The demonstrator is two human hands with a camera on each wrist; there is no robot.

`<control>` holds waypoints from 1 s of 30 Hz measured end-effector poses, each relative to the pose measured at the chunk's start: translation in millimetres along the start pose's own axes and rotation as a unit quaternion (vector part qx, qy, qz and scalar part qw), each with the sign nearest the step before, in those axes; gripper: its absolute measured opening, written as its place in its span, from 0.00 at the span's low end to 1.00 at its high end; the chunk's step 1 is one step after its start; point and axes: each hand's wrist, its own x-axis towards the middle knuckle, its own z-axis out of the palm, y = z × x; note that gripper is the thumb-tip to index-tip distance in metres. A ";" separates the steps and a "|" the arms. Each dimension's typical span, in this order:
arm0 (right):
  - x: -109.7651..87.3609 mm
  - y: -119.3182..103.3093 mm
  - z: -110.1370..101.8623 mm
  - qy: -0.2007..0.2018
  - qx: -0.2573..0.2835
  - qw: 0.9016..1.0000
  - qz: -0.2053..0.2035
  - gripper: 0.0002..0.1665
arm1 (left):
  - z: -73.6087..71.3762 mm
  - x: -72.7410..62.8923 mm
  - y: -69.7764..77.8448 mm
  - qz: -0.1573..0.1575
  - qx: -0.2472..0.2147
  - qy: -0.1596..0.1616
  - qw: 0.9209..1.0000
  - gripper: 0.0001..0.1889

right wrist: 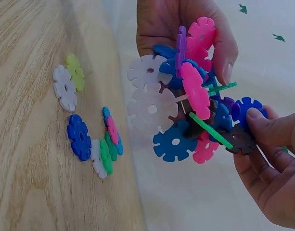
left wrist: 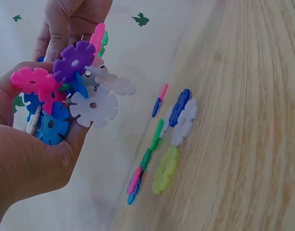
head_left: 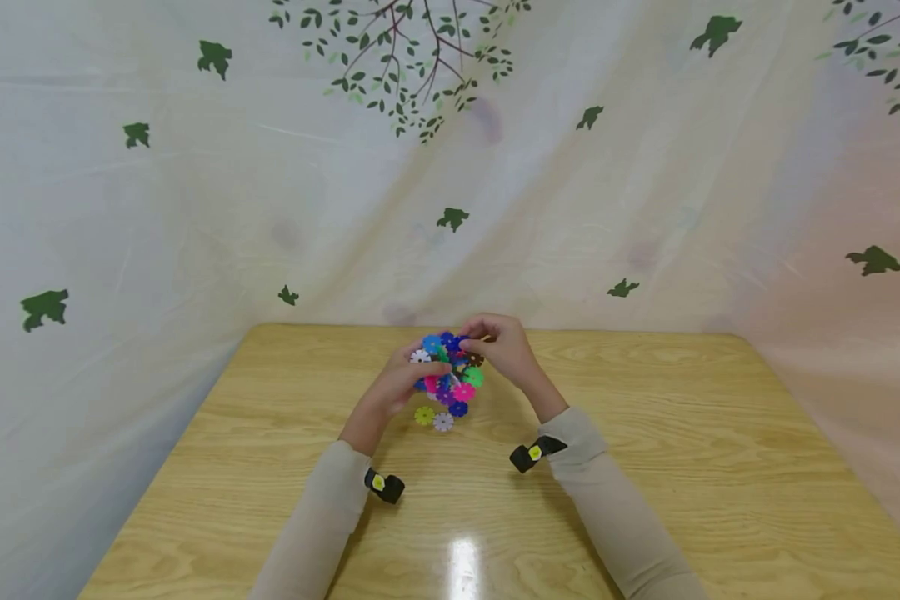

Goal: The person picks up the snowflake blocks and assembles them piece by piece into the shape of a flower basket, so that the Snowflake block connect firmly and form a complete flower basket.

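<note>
A cluster of flower-shaped interlocking plastic discs [head_left: 463, 392], in pink, blue, purple, white, green and brown, is held up above the table. The left hand [head_left: 396, 385] grips it from the left side, with the thumb across the front. At the cluster's upper right, the right hand [head_left: 508, 352] pinches a dark blue disc [right wrist: 242, 107] between thumb and fingers. In the right wrist view this disc touches a dark brown disc [right wrist: 241, 140]; whether their slots are joined cannot be seen. Part of the left fingers is hidden behind the cluster.
Below the hands, loose discs lie on the wooden table [head_left: 682, 467]: a yellow one [head_left: 424, 415], a white one [head_left: 443, 422], a dark blue one [right wrist: 79, 137] and several green, pink and blue ones. Behind the table hangs a pale curtain [head_left: 345, 208] with leaf and bird prints.
</note>
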 end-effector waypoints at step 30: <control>1.0 6.6 8.6 0.145 0.027 0.989 -0.015 0.06 | 0.4 0.0 3.1 0.060 -0.062 -0.014 0.996 0.43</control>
